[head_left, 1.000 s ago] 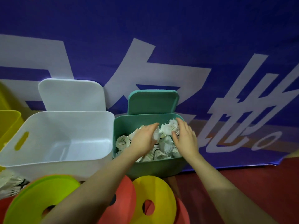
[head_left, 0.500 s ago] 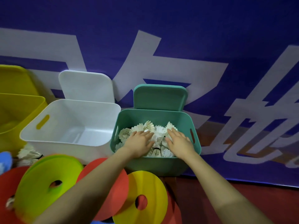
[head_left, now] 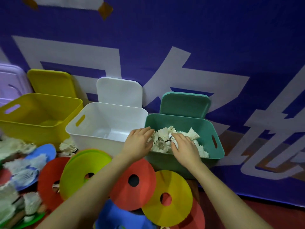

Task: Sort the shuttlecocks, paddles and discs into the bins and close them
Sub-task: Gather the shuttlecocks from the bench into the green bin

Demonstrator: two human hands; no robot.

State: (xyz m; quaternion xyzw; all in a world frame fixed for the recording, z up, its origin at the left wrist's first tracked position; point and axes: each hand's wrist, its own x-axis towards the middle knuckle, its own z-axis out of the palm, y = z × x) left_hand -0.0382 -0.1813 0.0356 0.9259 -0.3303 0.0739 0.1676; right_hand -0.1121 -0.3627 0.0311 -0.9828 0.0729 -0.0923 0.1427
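- White feathered shuttlecocks [head_left: 165,139], with fanned skirts and rounded cork ends, lie heaped inside the teal plastic bin [head_left: 212,128], which stands rightmost in a row of three open bins
- Left hand [head_left: 137,142] lies flat over the teal bin's near-left corner; its fingers [head_left: 146,131] are straight and held close together, the tips touching the heap at its left edge; nothing is gripped
- Right hand [head_left: 184,146] rests palm down on the middle of the heap; its fingers are relaxed and slightly spread, pressing on the feathers; a white cork end pokes out just beside the forefinger
- The teal lid [head_left: 185,104] stands upright behind its bin, against a purple banner with large white characters [head_left: 165,38]
- Left of it stand a white plastic bin [head_left: 105,123], then a yellow plastic bin [head_left: 39,113], each with its lid propped behind
- In front lie flat round discs with centre holes: lime [head_left: 85,166], red [head_left: 137,187], yellow [head_left: 171,195]; loose shuttlecocks, blurred, lie scattered at far left
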